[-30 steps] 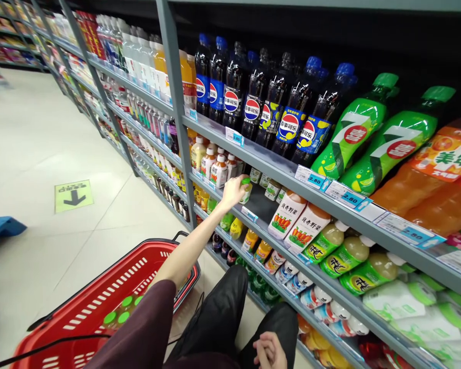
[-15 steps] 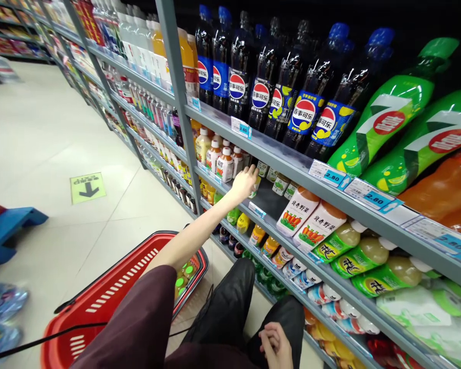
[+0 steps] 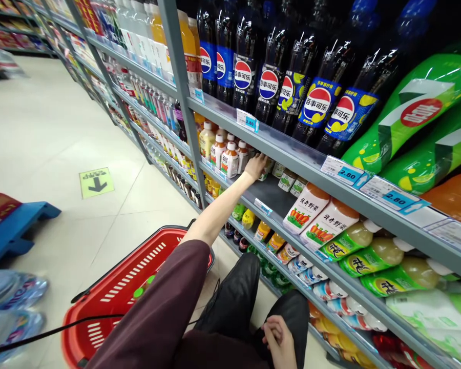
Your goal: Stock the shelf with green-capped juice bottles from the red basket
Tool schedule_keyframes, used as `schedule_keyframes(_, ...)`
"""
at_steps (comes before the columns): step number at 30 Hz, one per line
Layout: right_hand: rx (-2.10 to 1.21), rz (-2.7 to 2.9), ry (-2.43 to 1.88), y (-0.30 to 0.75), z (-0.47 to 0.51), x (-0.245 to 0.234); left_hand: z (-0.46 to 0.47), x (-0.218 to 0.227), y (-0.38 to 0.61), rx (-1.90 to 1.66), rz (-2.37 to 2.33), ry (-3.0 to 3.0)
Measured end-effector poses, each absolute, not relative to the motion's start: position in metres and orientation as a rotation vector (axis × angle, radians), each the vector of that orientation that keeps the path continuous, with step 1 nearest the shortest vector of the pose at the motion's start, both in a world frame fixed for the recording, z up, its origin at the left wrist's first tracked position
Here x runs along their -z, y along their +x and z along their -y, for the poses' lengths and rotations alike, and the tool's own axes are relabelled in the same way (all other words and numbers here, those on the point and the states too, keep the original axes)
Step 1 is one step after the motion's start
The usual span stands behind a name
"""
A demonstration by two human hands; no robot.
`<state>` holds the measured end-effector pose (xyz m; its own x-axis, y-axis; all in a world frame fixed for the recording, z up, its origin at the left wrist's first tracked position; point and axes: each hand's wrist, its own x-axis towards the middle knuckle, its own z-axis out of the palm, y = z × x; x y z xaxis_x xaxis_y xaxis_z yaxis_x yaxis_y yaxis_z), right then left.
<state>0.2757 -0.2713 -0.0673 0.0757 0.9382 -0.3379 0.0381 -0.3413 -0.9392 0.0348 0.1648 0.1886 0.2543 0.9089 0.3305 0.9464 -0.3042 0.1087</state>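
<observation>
My left hand (image 3: 256,166) reaches into the middle shelf, its fingers curled over a small bottle (image 3: 268,170) with a pale green label, partly hidden by the hand. White-labelled carrot juice bottles (image 3: 229,161) stand just left of it. To its right, further back, are small bottles with green-and-white labels (image 3: 287,180). Low in front of me, my right hand (image 3: 278,335) rests by my knee with its fingers curled in and nothing visible in them. Beside my left leg a red shopping basket (image 3: 134,266) sits on the floor; green caps (image 3: 139,292) show inside, partly covered by my sleeve.
Cola bottles (image 3: 269,84) and large green soda bottles (image 3: 415,113) fill the shelf above. Bigger carrot juice bottles (image 3: 306,205) lean at the right. A blue pallet (image 3: 34,218) and wrapped water bottles (image 3: 11,292) are on the left floor.
My left hand has gone deeper into the shelf with the small bottle. My left sleeve now covers more of the basket. The right hand stays by my knee.
</observation>
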Motion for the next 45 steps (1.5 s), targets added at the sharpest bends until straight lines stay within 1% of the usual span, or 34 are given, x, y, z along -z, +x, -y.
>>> schedule_keyframes(18,-1.368,1.081,-1.531,0.282,0.272,0.067,-0.212,-0.177,0.044,0.492,1.840,-2.378)
schedule_keyframes(29,-1.353,1.088,-1.533,0.283,0.272,0.070,-0.223,-0.172,0.047,0.569,1.862,-2.346)
schedule_keyframes(41,-1.341,1.071,-1.553,0.285,0.273,0.070,-0.214,-0.166,0.050,0.768,1.883,-2.321)
schedule_keyframes(43,-1.329,1.068,-1.548,0.286,0.274,0.071,-0.201,-0.164,0.048,0.883,1.854,-2.330)
schedule_keyframes(45,-1.324,1.065,-1.547,0.288,0.275,0.076,-0.173,-0.161,0.043,1.121,1.775,-2.291)
